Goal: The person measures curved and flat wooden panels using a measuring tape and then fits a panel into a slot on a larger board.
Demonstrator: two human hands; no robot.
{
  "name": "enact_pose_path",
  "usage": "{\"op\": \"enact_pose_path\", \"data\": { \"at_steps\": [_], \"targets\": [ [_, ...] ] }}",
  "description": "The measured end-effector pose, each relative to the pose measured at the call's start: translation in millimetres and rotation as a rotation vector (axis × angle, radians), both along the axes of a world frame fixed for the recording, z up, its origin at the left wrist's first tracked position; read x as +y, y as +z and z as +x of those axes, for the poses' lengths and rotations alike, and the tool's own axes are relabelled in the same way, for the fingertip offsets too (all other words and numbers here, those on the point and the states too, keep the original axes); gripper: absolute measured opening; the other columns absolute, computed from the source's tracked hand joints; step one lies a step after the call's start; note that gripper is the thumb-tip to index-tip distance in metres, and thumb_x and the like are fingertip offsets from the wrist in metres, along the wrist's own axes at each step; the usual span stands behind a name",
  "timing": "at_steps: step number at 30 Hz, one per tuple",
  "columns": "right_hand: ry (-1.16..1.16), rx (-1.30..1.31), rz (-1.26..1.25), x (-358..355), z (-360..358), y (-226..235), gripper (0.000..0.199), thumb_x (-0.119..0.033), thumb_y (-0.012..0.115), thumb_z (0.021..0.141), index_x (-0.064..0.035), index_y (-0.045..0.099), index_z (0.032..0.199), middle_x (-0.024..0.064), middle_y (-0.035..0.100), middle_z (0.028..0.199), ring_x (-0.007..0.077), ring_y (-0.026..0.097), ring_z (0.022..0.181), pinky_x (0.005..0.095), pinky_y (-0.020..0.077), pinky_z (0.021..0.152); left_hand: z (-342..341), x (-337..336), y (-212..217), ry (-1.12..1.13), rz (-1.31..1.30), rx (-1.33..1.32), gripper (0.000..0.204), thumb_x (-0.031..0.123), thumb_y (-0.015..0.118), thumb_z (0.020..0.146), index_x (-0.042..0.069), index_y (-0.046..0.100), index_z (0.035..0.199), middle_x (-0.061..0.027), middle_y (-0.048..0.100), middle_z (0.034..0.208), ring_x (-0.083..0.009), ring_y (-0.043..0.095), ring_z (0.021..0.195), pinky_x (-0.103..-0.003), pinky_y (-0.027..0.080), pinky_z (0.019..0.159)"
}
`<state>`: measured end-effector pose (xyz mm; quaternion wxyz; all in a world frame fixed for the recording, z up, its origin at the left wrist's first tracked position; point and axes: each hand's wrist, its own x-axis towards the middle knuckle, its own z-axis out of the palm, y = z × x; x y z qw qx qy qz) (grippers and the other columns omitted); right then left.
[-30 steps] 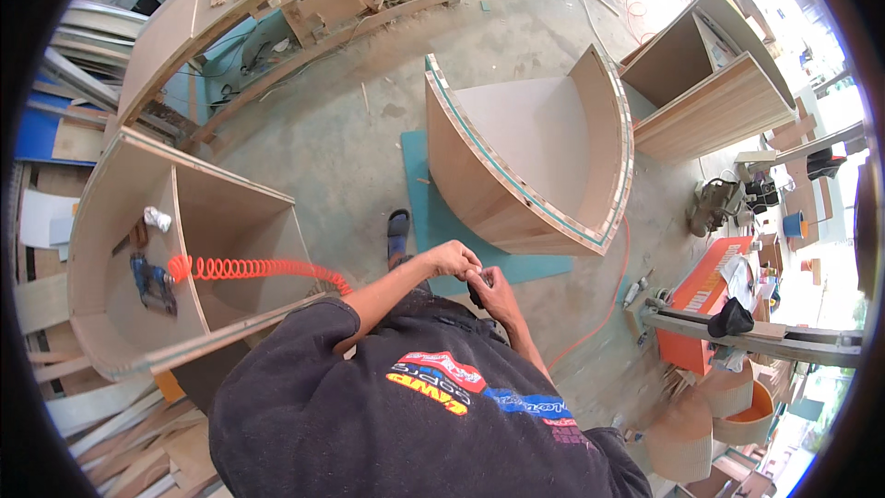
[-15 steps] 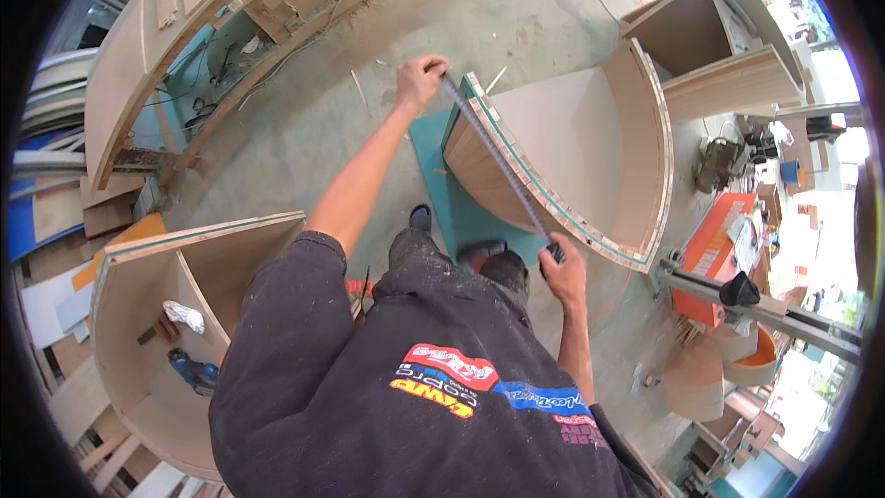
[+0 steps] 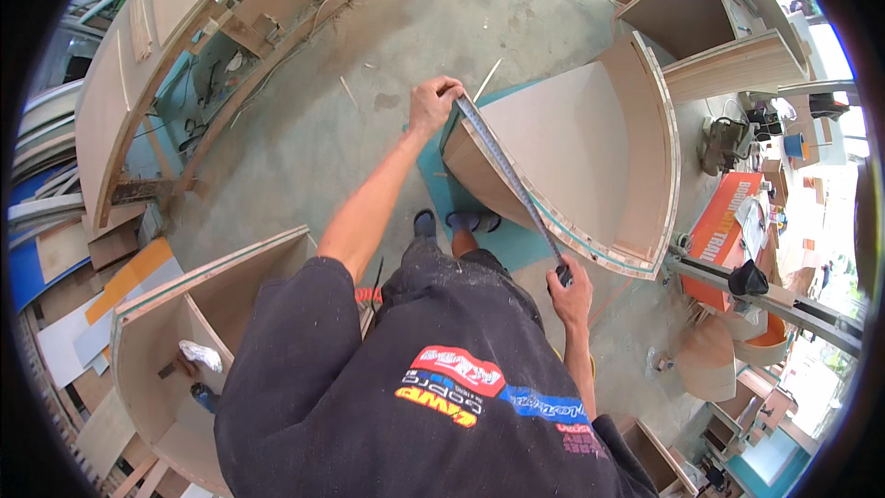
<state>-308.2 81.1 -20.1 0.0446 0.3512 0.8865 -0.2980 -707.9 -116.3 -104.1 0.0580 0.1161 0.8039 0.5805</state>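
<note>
The left hand (image 3: 433, 101) is stretched out ahead and closed over the far end of a tape measure blade (image 3: 507, 171), pinning it against the upper corner of a curved plywood cabinet (image 3: 590, 148) that stands on the concrete floor (image 3: 350, 129). The right hand (image 3: 570, 293) is drawn in close to the body and wrapped around the dark tape measure case (image 3: 562, 272) at the near end of the cabinet. Between the two hands the blade runs straight and taut, slanting along the cabinet's curved front face, touching or lying just over it; which of the two cannot be told.

The cabinet is quarter-round in plan, its open top showing a pale inner panel and a layered plywood rim. It rests on a teal mat (image 3: 461, 212) spread over the floor, and the person's two sandalled feet (image 3: 456, 221) stand at the mat's near edge, just beside the cabinet's front.

To the left, near the lower edge of the floor, stands a second curved cabinet shell (image 3: 184, 314) with a white rag (image 3: 200, 355) lying inside it. Further along the left side long bent plywood strips (image 3: 120, 101) lean among offcuts. At the right an orange machine (image 3: 728, 231) sits beside a dark metal rail (image 3: 784, 300), well apart from the hands
</note>
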Motion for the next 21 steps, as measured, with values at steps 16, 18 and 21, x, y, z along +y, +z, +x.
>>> {"op": "enact_pose_path", "data": {
  "at_steps": [16,18,21],
  "targets": [
    [-0.006,-0.013,-0.012,-6,-8,9,0.042,-0.025,0.076,0.083,-0.0135,0.069,0.123,0.011,0.061,0.089,0.0282,0.063,0.084,0.041,0.05,0.078,16,5,-22,0.156,-0.067,0.322,0.036,0.043,0.07,0.093,0.008,0.076,0.099,-0.0123,0.072,0.085,-0.0292,0.066,0.08,-0.038,0.051,0.073],
    [-0.02,0.007,-0.033,-4,-5,5,0.042,-0.025,0.076,0.083,-0.0129,0.069,0.122,0.0111,0.061,0.089,0.0282,0.063,0.083,0.041,0.05,0.078,16,6,-18,0.15,-0.1,0.243,0.036,0.043,0.07,0.093,0.008,0.076,0.099,-0.0118,0.073,0.086,-0.0287,0.067,0.081,-0.037,0.051,0.074],
    [-0.002,0.018,-0.039,-1,-7,5,0.041,-0.024,0.076,0.083,-0.012,0.069,0.122,0.011,0.062,0.089,0.028,0.063,0.083,0.0408,0.0502,0.077,18,5,-23,0.173,-0.051,0.207,0.036,0.043,0.07,0.093,0.008,0.077,0.099,-0.0113,0.073,0.087,-0.027,0.067,0.081,-0.037,0.051,0.074]
  ]
}}
